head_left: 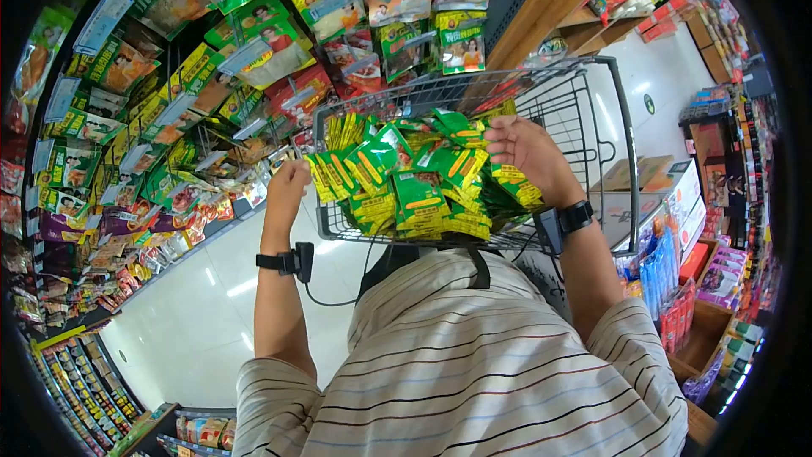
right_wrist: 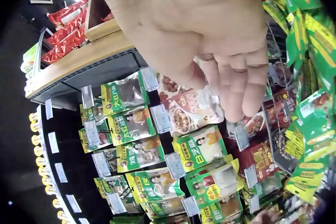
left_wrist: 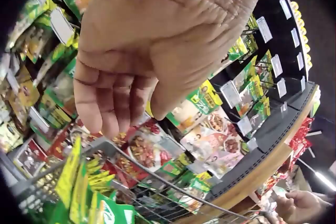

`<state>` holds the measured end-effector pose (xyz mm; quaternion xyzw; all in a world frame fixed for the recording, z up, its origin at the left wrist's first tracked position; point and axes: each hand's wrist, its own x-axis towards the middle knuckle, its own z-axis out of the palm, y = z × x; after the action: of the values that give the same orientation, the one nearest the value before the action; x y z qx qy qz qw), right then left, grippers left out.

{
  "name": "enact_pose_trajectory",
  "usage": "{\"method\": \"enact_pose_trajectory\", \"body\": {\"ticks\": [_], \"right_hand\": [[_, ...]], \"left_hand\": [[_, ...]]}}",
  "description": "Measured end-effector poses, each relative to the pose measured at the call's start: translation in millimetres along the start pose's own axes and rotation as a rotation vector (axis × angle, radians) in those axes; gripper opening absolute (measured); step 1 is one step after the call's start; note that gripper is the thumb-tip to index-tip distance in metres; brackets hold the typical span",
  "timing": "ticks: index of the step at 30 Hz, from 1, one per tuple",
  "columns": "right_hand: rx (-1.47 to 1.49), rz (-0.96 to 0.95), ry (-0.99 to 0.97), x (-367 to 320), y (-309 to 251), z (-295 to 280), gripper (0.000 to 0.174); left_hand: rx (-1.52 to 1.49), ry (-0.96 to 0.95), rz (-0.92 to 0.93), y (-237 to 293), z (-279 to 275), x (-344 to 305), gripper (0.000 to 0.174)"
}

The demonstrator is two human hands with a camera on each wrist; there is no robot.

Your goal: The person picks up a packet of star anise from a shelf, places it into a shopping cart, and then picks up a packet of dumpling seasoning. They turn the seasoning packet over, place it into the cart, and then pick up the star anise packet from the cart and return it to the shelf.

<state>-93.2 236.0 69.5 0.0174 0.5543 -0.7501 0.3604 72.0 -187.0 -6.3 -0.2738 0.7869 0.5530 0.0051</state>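
Note:
A shopping cart with a dark wire basket stands in front of the person, heaped with green and yellow snack packets. At the left side of the heap, the left hand hovers with its fingers loosely bent. Nothing shows between those fingers in the left wrist view, where the hand hangs above the cart's rim. The right hand is over the right end of the heap, fingers relaxed. In the right wrist view, this hand is bare, with packets beside it.
Hanging food packets with price tags fill the shelf rack ahead and to the left. A wooden shelf edge runs beyond the cart. Cartons and wooden display bins stand to the right. Pale tiled floor shows at the left.

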Motion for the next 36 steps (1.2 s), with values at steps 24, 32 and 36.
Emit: {"method": "enact_pose_trajectory", "body": {"ticks": [24,32,36], "right_hand": [[0.086,0.157,0.124,-21,75,21,0.02],[0.088,0.181,0.208,-21,70,9,0.02],[0.082,0.202,0.236,-19,65,12,0.021]], "left_hand": [[0.474,0.083,0.319,-33,47,80,0.031],[0.649,-0.036,0.3,-44,74,126,0.037],[0.762,-0.047,0.21,-42,90,141,0.039]]}}
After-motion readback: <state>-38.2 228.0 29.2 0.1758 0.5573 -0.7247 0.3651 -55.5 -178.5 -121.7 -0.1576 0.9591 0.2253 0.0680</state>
